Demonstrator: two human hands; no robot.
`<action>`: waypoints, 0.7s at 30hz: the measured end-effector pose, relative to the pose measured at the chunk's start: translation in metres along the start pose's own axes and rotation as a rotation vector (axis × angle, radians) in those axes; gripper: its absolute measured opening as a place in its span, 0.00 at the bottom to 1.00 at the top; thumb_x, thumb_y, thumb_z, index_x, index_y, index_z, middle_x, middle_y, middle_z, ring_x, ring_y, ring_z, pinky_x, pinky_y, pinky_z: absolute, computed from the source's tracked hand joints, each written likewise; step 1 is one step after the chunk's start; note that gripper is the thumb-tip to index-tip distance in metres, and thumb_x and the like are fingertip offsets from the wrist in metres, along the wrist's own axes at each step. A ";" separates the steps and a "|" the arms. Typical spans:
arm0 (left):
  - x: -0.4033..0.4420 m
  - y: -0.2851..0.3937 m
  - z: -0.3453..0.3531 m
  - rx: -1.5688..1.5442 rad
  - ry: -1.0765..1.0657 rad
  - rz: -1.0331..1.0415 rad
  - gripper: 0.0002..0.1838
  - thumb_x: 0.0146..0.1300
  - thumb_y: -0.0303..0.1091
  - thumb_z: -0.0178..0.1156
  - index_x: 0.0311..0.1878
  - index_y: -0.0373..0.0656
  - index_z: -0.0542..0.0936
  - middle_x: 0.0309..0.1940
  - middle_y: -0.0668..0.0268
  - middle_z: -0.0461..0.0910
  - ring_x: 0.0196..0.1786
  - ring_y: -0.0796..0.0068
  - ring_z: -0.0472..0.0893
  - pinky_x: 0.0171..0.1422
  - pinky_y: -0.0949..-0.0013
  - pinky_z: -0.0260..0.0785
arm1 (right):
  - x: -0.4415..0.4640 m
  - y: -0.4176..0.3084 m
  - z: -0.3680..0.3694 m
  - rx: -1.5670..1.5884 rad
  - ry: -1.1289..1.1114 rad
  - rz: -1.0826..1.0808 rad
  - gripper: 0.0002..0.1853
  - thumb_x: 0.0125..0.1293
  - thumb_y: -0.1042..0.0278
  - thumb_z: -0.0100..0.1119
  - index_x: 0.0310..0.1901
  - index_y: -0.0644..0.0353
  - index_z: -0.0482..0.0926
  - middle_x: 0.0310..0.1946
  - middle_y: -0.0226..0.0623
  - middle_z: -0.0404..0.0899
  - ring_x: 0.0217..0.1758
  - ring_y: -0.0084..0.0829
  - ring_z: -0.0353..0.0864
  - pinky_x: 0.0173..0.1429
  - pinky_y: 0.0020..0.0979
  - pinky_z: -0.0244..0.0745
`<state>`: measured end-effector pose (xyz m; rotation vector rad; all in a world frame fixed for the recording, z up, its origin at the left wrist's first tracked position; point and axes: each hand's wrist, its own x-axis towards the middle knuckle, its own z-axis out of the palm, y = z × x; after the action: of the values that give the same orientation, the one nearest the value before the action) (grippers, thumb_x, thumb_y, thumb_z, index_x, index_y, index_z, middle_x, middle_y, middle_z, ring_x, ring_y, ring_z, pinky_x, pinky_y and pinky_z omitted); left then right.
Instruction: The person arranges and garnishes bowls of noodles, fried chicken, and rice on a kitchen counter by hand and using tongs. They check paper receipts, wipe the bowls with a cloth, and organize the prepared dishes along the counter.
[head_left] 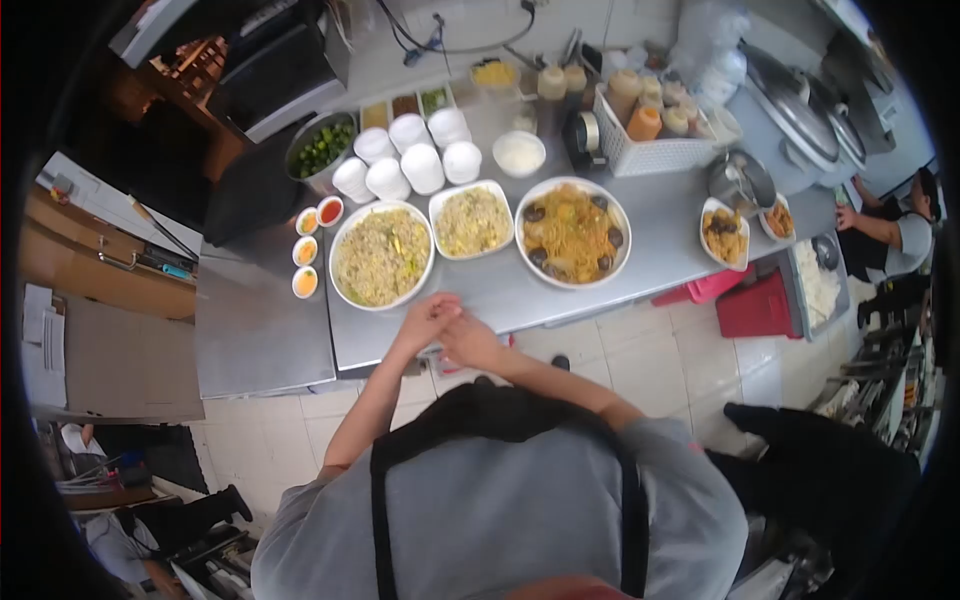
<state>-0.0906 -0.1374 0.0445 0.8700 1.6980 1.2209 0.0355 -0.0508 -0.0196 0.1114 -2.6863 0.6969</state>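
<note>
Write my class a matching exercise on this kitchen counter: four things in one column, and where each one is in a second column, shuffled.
Things
1. noodles
2. green vegetables
3. orange bottle
4. left hand

Places
A. in the white basket
B. against the right hand
C. in a round white dish
D. in a metal container

Pairs: 1-C, 2-D, 3-A, 4-B

Smooth, dully shining metal counter [480, 290]; glossy white bowls [428, 288].
</note>
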 end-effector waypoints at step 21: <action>0.038 0.020 0.080 -0.051 0.076 0.027 0.15 0.55 0.35 0.60 0.44 0.38 0.76 0.31 0.65 0.77 0.29 0.80 0.76 0.31 0.76 0.69 | -0.148 0.217 -0.245 -0.593 0.352 0.569 0.23 0.56 0.72 0.51 0.56 0.54 0.67 0.52 0.46 0.69 0.56 0.47 0.67 0.59 0.39 0.61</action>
<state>-0.0318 -0.0686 0.0421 0.8275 1.7124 1.3241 0.2172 0.2557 0.0267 -0.8627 -2.4498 0.0172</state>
